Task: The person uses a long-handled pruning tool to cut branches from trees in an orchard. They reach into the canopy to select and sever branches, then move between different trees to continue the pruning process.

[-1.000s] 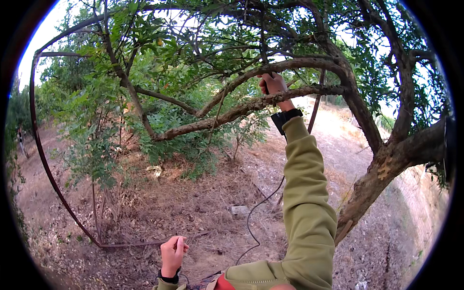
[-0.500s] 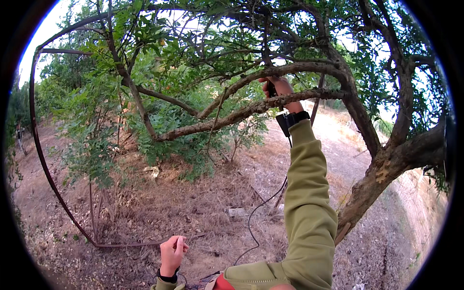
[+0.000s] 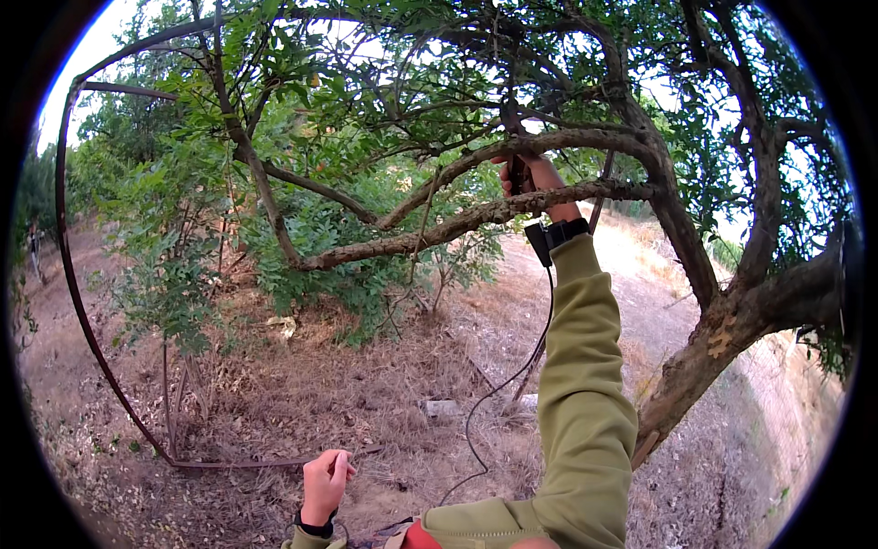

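My right hand [image 3: 541,177] is raised among the tree's limbs, its fingers closed round a small dark object [image 3: 518,174] whose kind I cannot make out. An upper bough [image 3: 567,139] passes just above the hand, and a lower bough [image 3: 457,222] crosses in front of it, hiding part of the grip. On that wrist sits a black strap with a small black box [image 3: 539,243], from which a cable [image 3: 469,430] runs down. Low in the view, my left hand [image 3: 325,483] is apart from the tree, fingers curled in a loose fist with nothing seen in it.
A thick trunk [image 3: 690,375] leans up at the right, its limbs spreading overhead. A rusty bent metal frame [image 3: 80,311] curves round the left side. Leafy shrubs [image 3: 320,265] grow behind the boughs. Dry grass and leaf litter cover the slope, with a pale block [image 3: 441,408] lying on it.
My right hand has shifted slightly down and to the right, still between the two boughs with the dark object. My left hand has hardly moved.
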Available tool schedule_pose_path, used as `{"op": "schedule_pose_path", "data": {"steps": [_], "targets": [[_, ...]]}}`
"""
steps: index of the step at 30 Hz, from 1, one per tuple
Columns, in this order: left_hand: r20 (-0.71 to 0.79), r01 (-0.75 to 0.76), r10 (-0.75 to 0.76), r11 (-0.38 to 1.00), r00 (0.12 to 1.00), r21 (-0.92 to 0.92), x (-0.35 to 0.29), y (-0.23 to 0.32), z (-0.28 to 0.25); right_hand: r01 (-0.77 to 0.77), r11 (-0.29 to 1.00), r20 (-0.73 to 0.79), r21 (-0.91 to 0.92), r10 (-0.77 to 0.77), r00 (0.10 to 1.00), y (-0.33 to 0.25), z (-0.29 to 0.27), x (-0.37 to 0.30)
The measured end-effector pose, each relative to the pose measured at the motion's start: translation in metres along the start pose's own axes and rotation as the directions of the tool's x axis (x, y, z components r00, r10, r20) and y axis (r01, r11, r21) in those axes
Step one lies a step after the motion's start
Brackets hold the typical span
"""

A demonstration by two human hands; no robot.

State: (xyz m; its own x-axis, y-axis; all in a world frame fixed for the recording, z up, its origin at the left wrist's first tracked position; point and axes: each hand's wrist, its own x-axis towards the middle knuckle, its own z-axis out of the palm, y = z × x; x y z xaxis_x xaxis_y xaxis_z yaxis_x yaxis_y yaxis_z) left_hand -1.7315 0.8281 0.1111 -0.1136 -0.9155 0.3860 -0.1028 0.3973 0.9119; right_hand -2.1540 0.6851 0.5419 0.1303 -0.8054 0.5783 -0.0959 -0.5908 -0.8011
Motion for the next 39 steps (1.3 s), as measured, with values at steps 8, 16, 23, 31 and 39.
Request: {"op": "schedule_pose_path", "data": {"steps": [8,16,23,31,39], "targets": [[0.018,0.012,-0.012,1.000,1.000,0.001,0.003,-0.001,0.003,0.043,0.993,-0.128,-0.111,-0.057,0.990,-0.004,0.006,0.005],[0.030,0.029,-0.029,0.999,0.999,-0.021,0.007,-0.007,0.010,0.008,0.911,-0.302,-0.412,-0.145,0.942,0.007,0.014,0.011],[0.075,0.017,-0.017,1.000,0.997,-0.004,0.009,-0.005,0.016,0.181,0.922,-0.218,-0.342,-0.265,0.939,0.049,0.028,-0.020],[0.182,0.052,-0.056,0.998,0.982,0.026,0.017,-0.011,0.028,-0.071,0.931,-0.385,-0.358,-0.078,0.920,0.106,0.016,-0.054],[0.227,0.069,-0.074,0.997,0.971,0.027,0.026,-0.018,0.038,0.037,0.611,-0.358,-0.791,-0.511,0.782,0.080,-0.032,0.004]]}}
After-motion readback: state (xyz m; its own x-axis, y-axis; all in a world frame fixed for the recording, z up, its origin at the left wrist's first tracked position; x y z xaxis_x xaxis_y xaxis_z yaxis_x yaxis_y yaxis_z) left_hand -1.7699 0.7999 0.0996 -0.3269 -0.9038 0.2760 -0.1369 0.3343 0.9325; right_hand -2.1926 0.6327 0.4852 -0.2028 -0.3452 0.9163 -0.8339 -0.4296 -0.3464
